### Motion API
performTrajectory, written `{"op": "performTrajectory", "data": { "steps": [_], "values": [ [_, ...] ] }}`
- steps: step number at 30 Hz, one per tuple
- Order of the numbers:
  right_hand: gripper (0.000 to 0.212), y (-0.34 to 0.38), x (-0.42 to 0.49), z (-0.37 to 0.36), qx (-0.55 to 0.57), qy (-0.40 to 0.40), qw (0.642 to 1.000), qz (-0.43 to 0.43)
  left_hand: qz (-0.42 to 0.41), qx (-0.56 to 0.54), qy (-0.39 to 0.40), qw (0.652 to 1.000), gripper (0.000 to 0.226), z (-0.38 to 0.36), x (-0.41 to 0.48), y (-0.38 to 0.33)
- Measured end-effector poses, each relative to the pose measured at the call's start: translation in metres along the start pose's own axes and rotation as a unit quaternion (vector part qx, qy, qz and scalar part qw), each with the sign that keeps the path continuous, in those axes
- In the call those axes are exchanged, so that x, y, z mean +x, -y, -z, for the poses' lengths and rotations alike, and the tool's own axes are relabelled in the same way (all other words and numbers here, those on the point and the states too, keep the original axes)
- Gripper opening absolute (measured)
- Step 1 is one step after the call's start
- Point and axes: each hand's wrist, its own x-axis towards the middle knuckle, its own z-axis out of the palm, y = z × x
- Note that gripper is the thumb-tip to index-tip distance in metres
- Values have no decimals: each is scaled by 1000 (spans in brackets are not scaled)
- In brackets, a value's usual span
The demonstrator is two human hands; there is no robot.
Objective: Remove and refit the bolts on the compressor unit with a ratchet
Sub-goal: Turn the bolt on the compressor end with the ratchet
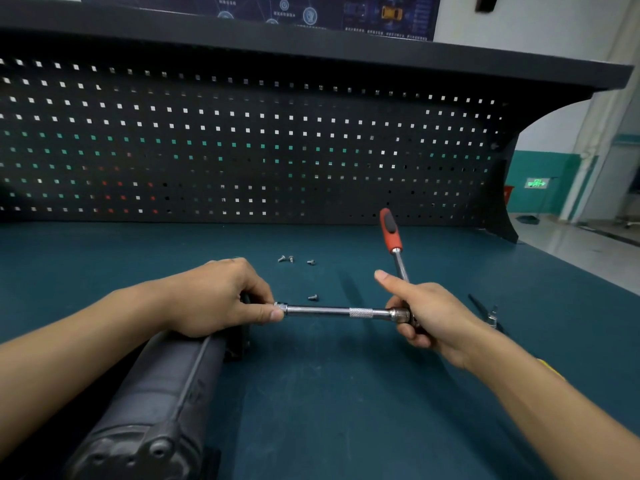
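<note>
Chrome extension bar [332,311] runs between my hands: my left hand [221,296] pinches its tip by the dark compressor unit [166,386], my right hand [426,317] grips the head of the red-handled ratchet [391,233]. Loose bolts [312,297] lie on the teal bench [346,393].

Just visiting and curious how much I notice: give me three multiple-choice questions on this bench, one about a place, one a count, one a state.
1. The compressor unit lies: A left of the ratchet, B right of it, C behind it.
2. Loose bolts on the bench: A one, B four, C nine.
3. The left hand: A lies flat, B pinches the extension bar at its end, C hangs empty.
Answers: 1 A, its dark body fills the lower left; 2 B, three together, one nearer; 3 B, fingers close on the tip.
</note>
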Motion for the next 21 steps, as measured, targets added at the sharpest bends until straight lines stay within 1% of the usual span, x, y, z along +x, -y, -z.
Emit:
{"op": "performTrajectory", "data": {
  "steps": [3,6,8,10,13,15,17,19,21],
  "values": [
    [56,-3,2,-1,-20,-42,995,93,5,5,-1,1000,60,0,0,0],
    [59,-7,3,2,-56,-63,972,218,8,23,2,1000,65,0,0,-1],
    [50,-11,3,4,-73,-58,951,294,7,24,3,1000,65,1,0,-2],
    [40,-12,3,6,-83,-49,933,347,7,23,6,1000,65,1,0,-3],
    [32,-11,2,4,-93,-58,915,389,8,27,10,1000,65,1,-1,-5],
    [32,-10,1,4,-112,-74,912,388,8,24,10,1000,64,1,-2,-5],
    [29,-7,-2,7,-169,-86,906,378,8,25,11,1000,65,2,-3,-5],
    [22,-5,-3,8,-230,-95,884,396,7,30,16,999,66,2,-3,-5],
    [22,-3,-4,8,-243,-111,866,422,4,28,16,999,64,3,-3,-5]
  ]
}}
